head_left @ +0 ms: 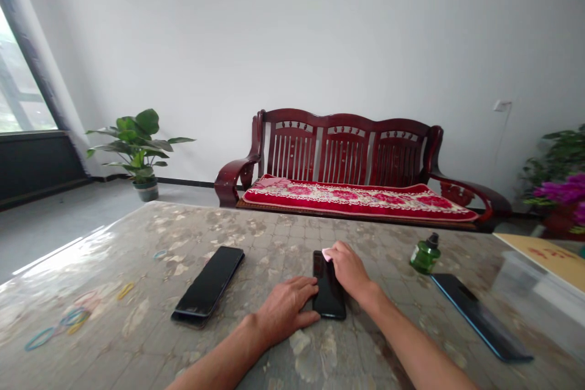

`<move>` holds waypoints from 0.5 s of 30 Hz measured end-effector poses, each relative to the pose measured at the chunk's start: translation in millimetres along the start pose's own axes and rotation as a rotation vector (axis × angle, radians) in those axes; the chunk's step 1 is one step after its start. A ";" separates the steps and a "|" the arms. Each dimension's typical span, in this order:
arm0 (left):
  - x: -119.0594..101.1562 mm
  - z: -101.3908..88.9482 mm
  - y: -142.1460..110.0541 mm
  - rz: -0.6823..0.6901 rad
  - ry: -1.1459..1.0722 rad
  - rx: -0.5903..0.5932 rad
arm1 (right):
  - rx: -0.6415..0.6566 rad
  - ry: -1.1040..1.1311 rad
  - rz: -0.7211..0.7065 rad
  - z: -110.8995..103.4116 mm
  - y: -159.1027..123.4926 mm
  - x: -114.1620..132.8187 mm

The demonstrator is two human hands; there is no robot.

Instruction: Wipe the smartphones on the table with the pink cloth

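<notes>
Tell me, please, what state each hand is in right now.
Left hand: open, resting at the left edge of the middle phone.
Right hand: closed, pinching a small pink scrap at that phone's far end.

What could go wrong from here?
1. Slip: the left hand seems to brace only the near left part of the middle phone, so pressure from the pink wad in the right hand might skid it.
2. Spill: the green bottle stands right by the blue-edged phone; a bump could tip it over.
3. Slide: the left-side phones look stacked and slightly offset, so a nudge might shift the top one.
</notes>
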State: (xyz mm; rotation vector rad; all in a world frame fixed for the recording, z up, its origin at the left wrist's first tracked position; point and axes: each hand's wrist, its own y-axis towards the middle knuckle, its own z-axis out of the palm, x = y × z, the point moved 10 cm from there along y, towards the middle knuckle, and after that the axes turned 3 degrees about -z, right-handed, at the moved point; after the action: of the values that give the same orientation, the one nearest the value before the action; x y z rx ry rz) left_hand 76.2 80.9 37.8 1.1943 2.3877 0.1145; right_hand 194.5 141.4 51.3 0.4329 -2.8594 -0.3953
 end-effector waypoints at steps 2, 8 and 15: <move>0.0 -0.2 -0.7 0.000 -0.001 -0.004 | 0.007 0.003 -0.001 -0.8 2.5 -1.3; 0.3 -1.0 -0.9 0.008 -0.010 -0.021 | 0.017 -0.021 -0.068 -7.1 -27.9 17.5; 2.2 0.8 -1.0 0.007 -0.005 -0.017 | 0.008 -0.050 0.028 -3.5 -7.7 -3.6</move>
State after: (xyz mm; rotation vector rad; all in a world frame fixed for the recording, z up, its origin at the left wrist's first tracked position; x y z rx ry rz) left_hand 74.7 81.9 36.0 1.1932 2.3740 0.1339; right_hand 200.7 134.7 51.7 0.3900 -2.9127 -0.3949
